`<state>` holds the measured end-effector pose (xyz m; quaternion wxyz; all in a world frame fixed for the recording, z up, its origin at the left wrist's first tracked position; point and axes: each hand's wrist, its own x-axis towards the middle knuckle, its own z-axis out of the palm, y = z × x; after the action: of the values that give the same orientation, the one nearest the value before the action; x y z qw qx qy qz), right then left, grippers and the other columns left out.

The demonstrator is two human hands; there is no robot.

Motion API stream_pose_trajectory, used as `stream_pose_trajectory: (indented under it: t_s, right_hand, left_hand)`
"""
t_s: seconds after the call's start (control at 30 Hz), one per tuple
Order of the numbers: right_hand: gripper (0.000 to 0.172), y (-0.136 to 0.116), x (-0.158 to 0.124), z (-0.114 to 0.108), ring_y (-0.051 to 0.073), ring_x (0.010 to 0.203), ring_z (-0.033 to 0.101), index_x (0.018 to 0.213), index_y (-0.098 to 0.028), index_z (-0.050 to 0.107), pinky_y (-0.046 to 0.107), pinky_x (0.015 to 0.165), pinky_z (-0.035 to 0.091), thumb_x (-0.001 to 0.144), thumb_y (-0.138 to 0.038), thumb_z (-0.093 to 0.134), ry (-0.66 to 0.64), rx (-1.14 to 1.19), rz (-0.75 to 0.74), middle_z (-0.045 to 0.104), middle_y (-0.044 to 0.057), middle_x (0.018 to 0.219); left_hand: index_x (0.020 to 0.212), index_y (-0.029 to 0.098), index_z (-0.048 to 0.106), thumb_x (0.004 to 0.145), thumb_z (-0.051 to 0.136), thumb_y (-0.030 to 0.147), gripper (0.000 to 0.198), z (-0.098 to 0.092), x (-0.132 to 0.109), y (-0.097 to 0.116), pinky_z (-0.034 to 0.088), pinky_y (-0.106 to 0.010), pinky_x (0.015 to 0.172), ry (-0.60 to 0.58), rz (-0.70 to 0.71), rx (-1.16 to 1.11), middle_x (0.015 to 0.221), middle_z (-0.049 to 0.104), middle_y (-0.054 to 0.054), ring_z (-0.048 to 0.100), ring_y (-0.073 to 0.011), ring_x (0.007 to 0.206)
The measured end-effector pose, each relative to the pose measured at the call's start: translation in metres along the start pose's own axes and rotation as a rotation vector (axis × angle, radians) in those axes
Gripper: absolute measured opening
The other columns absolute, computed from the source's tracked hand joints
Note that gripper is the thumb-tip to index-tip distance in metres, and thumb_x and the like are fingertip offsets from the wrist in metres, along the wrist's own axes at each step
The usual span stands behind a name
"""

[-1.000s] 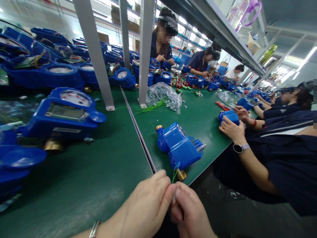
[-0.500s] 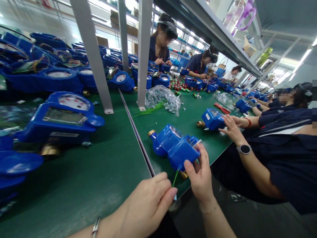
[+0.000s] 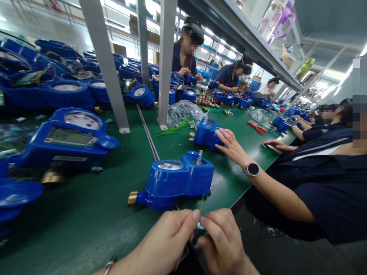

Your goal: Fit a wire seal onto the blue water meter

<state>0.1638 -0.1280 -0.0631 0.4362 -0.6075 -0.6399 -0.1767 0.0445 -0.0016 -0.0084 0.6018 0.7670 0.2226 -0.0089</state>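
A blue water meter (image 3: 169,183) with brass threaded ends stands on the green table just beyond my hands, its round dial and small window facing up. A thin green wire (image 3: 203,198) runs down from its right side toward a small light-blue plastic seal (image 3: 200,225). My left hand (image 3: 172,235) is closed, thumb pressed on the index finger, right beside the seal. From the other side, the bent fingers of my right hand (image 3: 222,236) pinch at this same seal. My fingers partly cover the seal and the wire's end.
Other blue meters (image 3: 77,145) crowd the left, near grey metal posts (image 3: 119,95). Green wires (image 3: 177,128) lie by a clear plastic bag (image 3: 186,110). On the right, a co-worker's hand (image 3: 232,147) touches another meter (image 3: 205,131). Red-handled pliers (image 3: 256,126) lie farther back.
The near meter has turned and shifted left, closer to me. My right hand has left it and come down beside my left. The co-worker's meter has slid left across the table.
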Motion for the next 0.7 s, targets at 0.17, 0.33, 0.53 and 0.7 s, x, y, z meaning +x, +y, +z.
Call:
stream_pose_trajectory:
  t_s: [0.17, 0.33, 0.53, 0.7]
  right_hand:
    - [0.016, -0.012, 0.006, -0.001, 0.019, 0.075, 0.051, 0.097, -0.011, 0.054, 0.036, 0.069, 0.039, 0.085, -0.009, 0.044, -0.013, -0.148, -0.023, 0.058, 0.008, 0.08]
    - [0.023, -0.022, 0.016, 0.0, 0.01, 0.057, 0.044, 0.068, -0.019, 0.037, 0.024, 0.053, 0.033, 0.091, -0.016, 0.034, -0.13, 0.147, 0.464, 0.044, -0.002, 0.062]
    - [0.017, -0.026, 0.011, 0.0, 0.015, 0.068, 0.042, 0.076, -0.018, 0.045, 0.031, 0.065, 0.029, 0.09, -0.016, 0.036, -0.08, -0.035, 0.331, 0.049, 0.002, 0.07]
    - [0.026, -0.023, 0.019, -0.001, 0.01, 0.051, 0.029, 0.064, -0.02, 0.034, 0.025, 0.052, 0.026, 0.089, -0.029, 0.031, -0.287, 0.817, 1.043, 0.033, -0.004, 0.057]
  left_hand:
    - [0.065, 0.018, 0.046, 0.09, 0.027, 0.055, 0.048, 0.005, 0.001, 0.004, 0.031, -0.021, 0.046, 0.056, 0.072, 0.092, 0.055, 0.042, 0.004, 0.039, -0.0112, 0.049]
    - [0.068, 0.018, 0.052, 0.093, 0.03, 0.042, 0.041, 0.002, 0.002, 0.008, 0.037, -0.025, 0.063, 0.145, 0.139, 0.288, 0.07, 0.055, 0.0, 0.05, -0.0148, 0.065]
    - [0.068, 0.019, 0.051, 0.094, 0.028, 0.038, 0.04, 0.001, 0.001, 0.012, 0.036, -0.027, 0.064, 0.144, 0.141, 0.383, 0.072, 0.055, 0.0, 0.052, -0.0158, 0.068]
    - [0.073, 0.019, 0.05, 0.094, 0.03, 0.034, 0.033, 0.005, -0.001, 0.009, 0.037, -0.027, 0.064, 0.13, 0.175, 0.43, 0.077, 0.054, -0.001, 0.051, -0.0158, 0.07]
